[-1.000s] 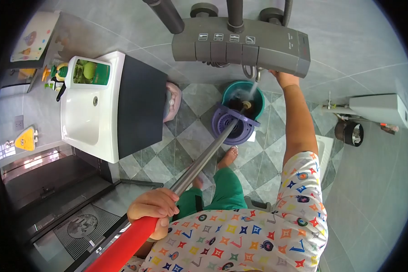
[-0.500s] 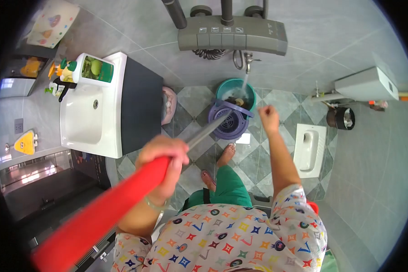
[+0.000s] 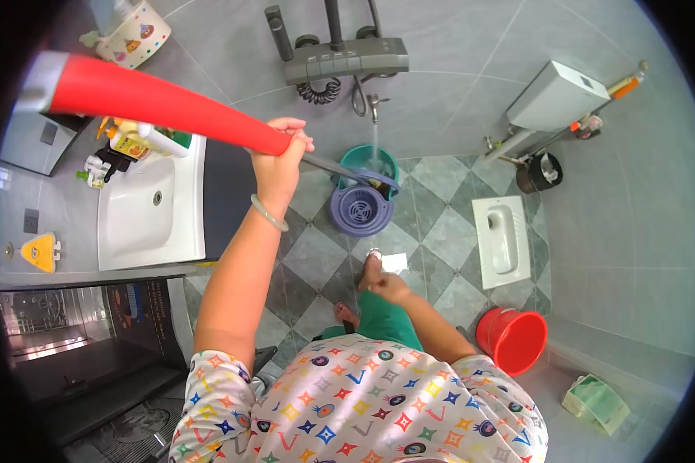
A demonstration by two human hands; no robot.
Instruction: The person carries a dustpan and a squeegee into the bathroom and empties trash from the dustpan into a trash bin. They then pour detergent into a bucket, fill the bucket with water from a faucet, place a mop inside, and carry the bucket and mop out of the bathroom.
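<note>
My left hand (image 3: 279, 166), raised at the left with a bangle on the wrist, is wrapped round the red grip of a mop (image 3: 170, 110). The mop's grey pole slants down to a teal bucket (image 3: 346, 159), where its lower end is mostly hidden. A purple wringer basket (image 3: 361, 224) sits on the near side of the bucket, its carrying handle lying across the middle. Water runs into the bucket from a wall tap (image 3: 374, 108). Low over my green trousers, my right hand (image 3: 390, 287) has its fingers curled, slightly blurred, with nothing visible in them.
A white sink (image 3: 135, 224) with bottles on a dark cabinet stands to the left. At the right are a squat toilet (image 3: 503, 239), a dark waste bin (image 3: 539, 174) and a red bucket (image 3: 512, 339). The shower unit (image 3: 346, 60) juts from the wall above the tap.
My left hand has moved up and away from my body, swinging the mop's grip toward the upper left. My right hand has come down and in toward my leg. The view has shifted.
</note>
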